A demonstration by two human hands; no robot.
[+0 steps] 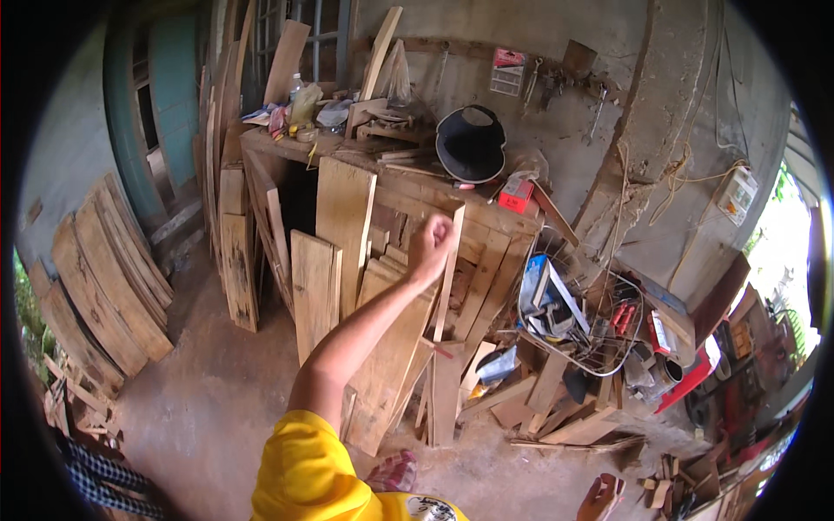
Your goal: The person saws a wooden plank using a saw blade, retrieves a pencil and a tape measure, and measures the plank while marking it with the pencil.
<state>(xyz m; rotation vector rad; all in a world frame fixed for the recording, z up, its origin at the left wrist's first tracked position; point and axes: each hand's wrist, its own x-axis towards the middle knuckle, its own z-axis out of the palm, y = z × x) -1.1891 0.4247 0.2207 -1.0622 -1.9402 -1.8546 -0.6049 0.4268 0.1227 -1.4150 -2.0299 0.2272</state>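
Wood on edge: left hand at a narrow upright board

- Left hand (432, 246) raised, fingers curled in, apparently clamped on the edge of a narrow board (448, 282) near its top end. High hold likely chosen to steady a tall, thin piece that could tip.
- Board location: upright in front of the desk (495, 214), just right of the leaning planks (345, 217). Its foot is among other timber; exact support hard to make out.
- Right hand (599, 498) low at the lower edge, partly cut off, well apart from the left. Cannot tell whether its fingers hold anything.
- Planks lean steeply against the desk front, presumably to save floor space and keep ends within reach. More boards (104, 286) stand along the left wall, likely for the same reason.
- Desk top carries small goods: dark hat (470, 143), red box (516, 194).
- Wire basket (599, 374) gathers loose tools, probably so they don't scatter; 1 wrench (598, 113) hangs on the wall, easy to spot.
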